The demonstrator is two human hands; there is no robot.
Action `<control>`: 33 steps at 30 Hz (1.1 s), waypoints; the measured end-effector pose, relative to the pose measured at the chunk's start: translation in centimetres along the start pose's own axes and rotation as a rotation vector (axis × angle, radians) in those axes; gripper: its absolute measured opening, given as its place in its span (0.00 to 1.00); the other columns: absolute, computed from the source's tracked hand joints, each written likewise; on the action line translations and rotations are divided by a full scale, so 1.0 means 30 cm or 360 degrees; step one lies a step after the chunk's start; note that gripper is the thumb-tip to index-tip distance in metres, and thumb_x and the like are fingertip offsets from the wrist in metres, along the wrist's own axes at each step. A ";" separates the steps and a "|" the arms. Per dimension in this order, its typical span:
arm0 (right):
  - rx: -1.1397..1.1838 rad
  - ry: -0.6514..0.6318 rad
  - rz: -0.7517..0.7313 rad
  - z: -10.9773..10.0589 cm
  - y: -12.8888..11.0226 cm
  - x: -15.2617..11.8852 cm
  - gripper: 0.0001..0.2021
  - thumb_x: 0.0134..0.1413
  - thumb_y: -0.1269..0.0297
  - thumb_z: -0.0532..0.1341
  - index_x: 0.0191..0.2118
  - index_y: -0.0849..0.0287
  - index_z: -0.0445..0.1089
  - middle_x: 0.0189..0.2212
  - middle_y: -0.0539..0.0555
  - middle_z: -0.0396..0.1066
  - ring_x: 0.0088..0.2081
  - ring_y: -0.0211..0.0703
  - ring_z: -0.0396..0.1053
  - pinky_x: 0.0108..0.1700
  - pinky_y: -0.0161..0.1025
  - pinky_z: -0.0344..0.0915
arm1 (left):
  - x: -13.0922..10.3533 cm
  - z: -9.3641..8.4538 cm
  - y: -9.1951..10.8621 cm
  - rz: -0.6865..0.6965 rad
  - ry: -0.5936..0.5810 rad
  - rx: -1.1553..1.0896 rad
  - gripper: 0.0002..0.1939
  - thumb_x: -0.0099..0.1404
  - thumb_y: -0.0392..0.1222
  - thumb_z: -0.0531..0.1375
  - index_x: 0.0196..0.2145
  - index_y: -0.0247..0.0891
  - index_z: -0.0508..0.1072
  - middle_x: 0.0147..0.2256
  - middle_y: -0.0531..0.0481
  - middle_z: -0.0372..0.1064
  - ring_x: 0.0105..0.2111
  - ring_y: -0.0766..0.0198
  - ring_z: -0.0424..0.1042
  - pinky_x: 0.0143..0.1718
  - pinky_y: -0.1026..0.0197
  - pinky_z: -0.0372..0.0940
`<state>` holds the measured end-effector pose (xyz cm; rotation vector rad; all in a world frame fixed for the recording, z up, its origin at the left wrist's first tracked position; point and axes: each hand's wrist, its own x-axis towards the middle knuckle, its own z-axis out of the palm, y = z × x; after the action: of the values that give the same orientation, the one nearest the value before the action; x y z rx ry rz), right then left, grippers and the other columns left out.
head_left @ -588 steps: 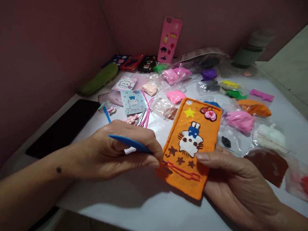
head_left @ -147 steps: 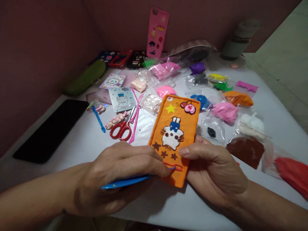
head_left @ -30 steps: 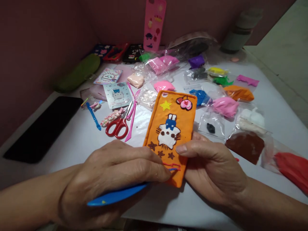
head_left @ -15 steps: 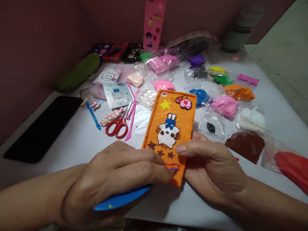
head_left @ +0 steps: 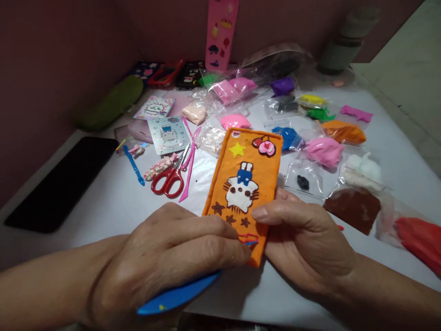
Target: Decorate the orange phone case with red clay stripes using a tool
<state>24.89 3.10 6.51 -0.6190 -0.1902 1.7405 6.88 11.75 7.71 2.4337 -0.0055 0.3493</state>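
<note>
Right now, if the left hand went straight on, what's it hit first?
Likely the orange case, near its lower end; the left hand overlaps it in view, contact unclear. Beyond: the right hand.

Phone case (head_left: 243,184) between left fingers (head_left: 213,253) and right fingers (head_left: 275,215): orange ground, patterned with a yellow star (head_left: 237,150), pink-and-red cherries (head_left: 265,146), a white cat (head_left: 239,196) in blue with brown whiskers, three brown stars (head_left: 230,220) and a red outline (head_left: 248,238) nearest the left fingers. Tool (head_left: 179,294) under the left fingers: blue, yellow-flecked. Beyond the left fingers: red-handled scissors (head_left: 168,181), pale-blue card (head_left: 168,135) with a cat motif, black phone (head_left: 62,184). Beyond the right fingers: brown slab (head_left: 353,209), black lump (head_left: 303,182), pink lump (head_left: 324,151), orange lump (head_left: 344,132); farther right of them, red lump (head_left: 420,241). Bench (head_left: 127,207): white.
</note>
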 end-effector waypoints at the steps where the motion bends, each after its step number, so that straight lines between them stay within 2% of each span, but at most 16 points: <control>1: -0.0003 0.0004 -0.0006 0.001 0.000 0.001 0.25 0.43 0.79 0.61 0.50 0.56 0.76 0.38 0.54 0.81 0.48 0.56 0.77 0.54 0.52 0.70 | 0.000 0.000 0.000 0.0007 0.0003 0.0002 0.17 0.75 0.37 0.46 0.54 0.39 0.70 0.45 0.49 0.78 0.35 0.66 0.78 0.34 0.70 0.69; 12: -0.0032 0.0024 -0.0001 -0.001 -0.007 0.005 0.23 0.43 0.78 0.62 0.47 0.54 0.76 0.35 0.53 0.80 0.46 0.55 0.77 0.54 0.51 0.71 | -0.004 -0.013 -0.002 0.0025 0.0034 -0.0070 0.16 0.72 0.36 0.50 0.54 0.37 0.70 0.45 0.46 0.79 0.39 0.64 0.78 0.36 0.71 0.71; 17: 0.0014 -0.0032 -0.0010 -0.006 -0.003 0.005 0.24 0.45 0.79 0.61 0.49 0.54 0.76 0.35 0.53 0.80 0.46 0.53 0.78 0.54 0.50 0.71 | 0.002 -0.012 -0.004 0.0036 -0.0032 0.0034 0.17 0.74 0.36 0.47 0.55 0.38 0.68 0.45 0.48 0.79 0.36 0.66 0.78 0.34 0.70 0.69; 21: 0.0049 -0.0073 -0.0014 -0.012 -0.002 0.000 0.24 0.47 0.81 0.62 0.50 0.55 0.76 0.36 0.52 0.81 0.46 0.52 0.77 0.55 0.48 0.70 | 0.001 -0.002 -0.001 0.0043 0.0021 0.0021 0.17 0.75 0.37 0.44 0.54 0.38 0.68 0.46 0.49 0.78 0.33 0.68 0.77 0.33 0.70 0.68; 28: 0.0043 -0.0077 -0.0008 -0.004 -0.005 0.002 0.23 0.48 0.81 0.60 0.49 0.56 0.77 0.35 0.53 0.81 0.47 0.53 0.77 0.56 0.51 0.69 | 0.002 -0.011 0.003 0.0014 -0.0055 0.0076 0.19 0.78 0.37 0.42 0.56 0.39 0.68 0.46 0.50 0.78 0.37 0.67 0.78 0.37 0.71 0.68; 33: 0.0046 -0.0050 0.0003 -0.001 -0.003 -0.001 0.21 0.47 0.80 0.62 0.46 0.55 0.77 0.35 0.52 0.81 0.49 0.53 0.76 0.60 0.51 0.66 | -0.003 -0.010 0.012 0.0016 0.0076 0.0017 0.15 0.77 0.40 0.47 0.53 0.38 0.70 0.43 0.48 0.79 0.35 0.66 0.79 0.35 0.69 0.69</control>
<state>24.98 3.10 6.53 -0.5708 -0.1863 1.7526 6.69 11.65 8.14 2.4357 0.0053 0.4131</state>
